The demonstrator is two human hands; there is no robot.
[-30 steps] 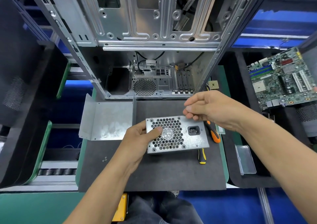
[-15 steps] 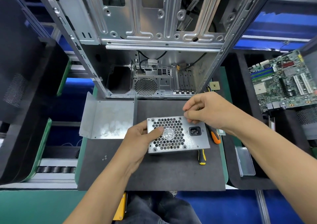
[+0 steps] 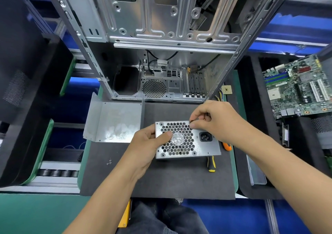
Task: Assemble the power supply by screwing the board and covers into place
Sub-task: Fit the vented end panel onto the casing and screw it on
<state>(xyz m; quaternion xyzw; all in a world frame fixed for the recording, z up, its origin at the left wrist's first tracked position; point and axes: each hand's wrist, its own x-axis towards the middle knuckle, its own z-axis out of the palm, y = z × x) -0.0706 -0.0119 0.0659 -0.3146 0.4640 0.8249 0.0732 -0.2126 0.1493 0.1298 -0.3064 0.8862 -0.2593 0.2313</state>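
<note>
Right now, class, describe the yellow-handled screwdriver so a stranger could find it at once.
Start at the dark mat and find the power supply. The yellow-handled screwdriver lies at its near right corner; the neighbouring orange-handled tool lies farther right.

— Can any lettering be read here?
— None. The white tag on the cable (image 3: 162,63) inside the computer case (image 3: 161,36) carries print, and so does the motherboard (image 3: 296,86), but both are too small to read.
</note>
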